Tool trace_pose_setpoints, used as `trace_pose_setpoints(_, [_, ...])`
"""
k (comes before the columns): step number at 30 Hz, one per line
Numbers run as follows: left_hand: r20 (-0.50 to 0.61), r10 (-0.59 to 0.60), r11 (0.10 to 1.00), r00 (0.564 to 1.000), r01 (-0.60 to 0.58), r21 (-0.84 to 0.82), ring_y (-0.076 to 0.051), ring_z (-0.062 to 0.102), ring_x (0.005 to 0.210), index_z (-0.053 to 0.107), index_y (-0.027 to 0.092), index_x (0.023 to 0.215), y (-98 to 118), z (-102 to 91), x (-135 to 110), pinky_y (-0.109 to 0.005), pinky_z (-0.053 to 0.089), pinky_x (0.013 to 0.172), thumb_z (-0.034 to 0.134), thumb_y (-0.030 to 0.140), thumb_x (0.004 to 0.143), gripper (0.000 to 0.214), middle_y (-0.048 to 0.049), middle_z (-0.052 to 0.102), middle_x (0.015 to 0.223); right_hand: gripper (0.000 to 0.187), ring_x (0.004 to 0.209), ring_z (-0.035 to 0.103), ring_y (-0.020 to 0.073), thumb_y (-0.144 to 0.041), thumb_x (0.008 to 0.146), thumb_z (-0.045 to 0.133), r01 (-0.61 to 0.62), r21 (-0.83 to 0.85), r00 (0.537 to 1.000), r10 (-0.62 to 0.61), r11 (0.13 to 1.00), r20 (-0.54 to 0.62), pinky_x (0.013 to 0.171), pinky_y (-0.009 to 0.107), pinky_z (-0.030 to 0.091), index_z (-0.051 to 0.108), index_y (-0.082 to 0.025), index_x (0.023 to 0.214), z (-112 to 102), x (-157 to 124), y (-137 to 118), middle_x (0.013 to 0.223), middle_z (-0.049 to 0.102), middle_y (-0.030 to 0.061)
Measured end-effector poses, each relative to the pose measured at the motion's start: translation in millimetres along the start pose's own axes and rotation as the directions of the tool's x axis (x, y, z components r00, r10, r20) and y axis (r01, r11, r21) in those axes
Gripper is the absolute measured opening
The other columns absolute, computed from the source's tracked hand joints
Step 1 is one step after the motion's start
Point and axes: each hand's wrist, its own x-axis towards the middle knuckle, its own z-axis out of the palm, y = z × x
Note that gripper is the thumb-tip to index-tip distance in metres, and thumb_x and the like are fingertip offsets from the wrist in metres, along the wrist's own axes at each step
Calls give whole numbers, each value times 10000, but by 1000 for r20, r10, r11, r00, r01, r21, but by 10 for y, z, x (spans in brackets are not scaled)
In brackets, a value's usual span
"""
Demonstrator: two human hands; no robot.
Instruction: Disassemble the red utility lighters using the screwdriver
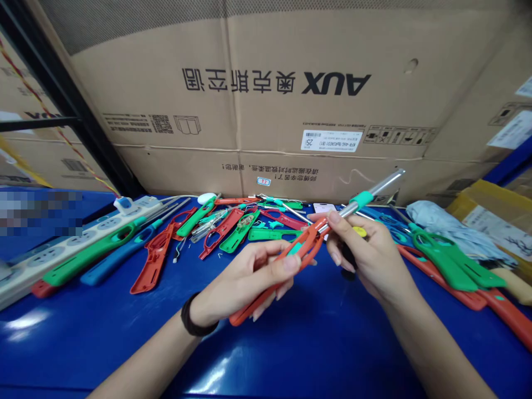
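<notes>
A red-orange stick lighter (266,296) is held at a slant above the blue table by both my hands. My left hand (261,269) is wrapped round its handle, thumb on top near a small green trigger (295,249). My right hand (357,238) pinches the lighter's neck, where the metal tube (386,185) with its green collar (361,202) leaves the body. A yellow round end (359,231) and a black part show among the right fingers; what they belong to is mostly hidden. Behind the hands lie red half shells (152,266) and green half shells (239,233).
A white power strip (100,230) runs along the left, with green (93,257) and blue (120,257) lighters beside it. More green lighters (453,257) lie at right, near a pale blue plastic bag (444,227). A large cardboard box (257,122) closes off the back.
</notes>
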Motion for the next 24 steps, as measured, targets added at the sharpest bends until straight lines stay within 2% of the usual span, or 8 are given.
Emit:
trace_pose_setpoints(2, [-7, 12, 997, 1000, -11, 81, -20, 372, 315, 594, 143, 1088, -10, 1, 1, -121, 287, 287, 565, 512, 818, 458, 48, 493, 590, 432, 321, 307, 47, -495, 836, 543, 7, -16, 1000, -7, 1000, -2, 328, 192, 193, 686, -129, 1013, -5, 4, -3, 413, 475, -43])
trace_pose_setpoints(5, [-138, 109, 941, 984, -58, 333, -58, 487, 438, 618, 158, 1066, -63, -6, 30, -149, 389, 393, 606, 468, 808, 404, 18, 584, 688, 461, 314, 309, 42, -508, 834, 537, -28, -53, 999, 29, 998, 19, 324, 183, 198, 664, -127, 1059, -39, 32, 15, 433, 499, -39])
trace_pose_setpoints(8, [-202, 276, 769, 940, -90, 633, -141, 604, 695, 623, 198, 1122, -158, -61, 66, -217, 481, 629, 653, 487, 763, 461, -5, 668, 863, 483, 309, 298, 38, -515, 835, 530, -155, -79, 979, 164, 985, 124, 319, 167, 183, 628, -134, 1117, -84, 95, 77, 435, 505, -43])
trace_pose_setpoints(10, [-176, 293, 640, 940, -56, 766, -168, 629, 741, 614, 232, 1151, -238, -131, 75, -237, 483, 659, 636, 516, 766, 479, 2, 694, 892, 481, 298, 285, 35, -512, 838, 527, -271, -107, 945, 286, 957, 162, 310, 160, 169, 634, -113, 1084, -102, 146, 144, 415, 505, -37])
trace_pose_setpoints(14, [-156, 381, 435, 911, -28, 900, -198, 667, 861, 579, 252, 1197, -398, -287, 64, -264, 511, 713, 617, 523, 782, 497, -14, 693, 1052, 396, 302, 326, 25, -465, 845, 540, -418, -69, 877, 422, 906, 229, 293, 157, 182, 665, -99, 930, -92, 237, 280, 552, 627, 45])
trace_pose_setpoints(17, [-131, 490, 319, 862, -37, 947, -215, 675, 888, 584, 229, 1192, -462, -347, 63, -300, 530, 743, 626, 538, 767, 527, -42, 684, 1087, 297, 337, 380, 20, -387, 845, 547, -427, 24, 889, 415, 904, 195, 289, 150, 192, 662, -115, 879, -70, 272, 324, 723, 672, 76])
trace_pose_setpoints(21, [-145, 553, 344, 820, -66, 936, -197, 686, 847, 601, 247, 1166, -414, -324, 64, -273, 531, 718, 620, 559, 760, 512, -30, 705, 1034, 239, 344, 366, 20, -309, 824, 540, -346, 46, 930, 336, 937, 151, 285, 153, 184, 661, -121, 910, -54, 263, 309, 722, 653, 53])
trace_pose_setpoints(24, [-179, 503, 346, 845, -8, 938, -178, 688, 762, 632, 231, 1087, -354, -275, 46, -243, 513, 654, 536, 496, 857, 364, -22, 725, 927, 243, 330, 336, 27, -293, 807, 557, -331, 51, 934, 319, 942, 159, 291, 144, 171, 641, -115, 951, -52, 224, 304, 559, 585, -1])
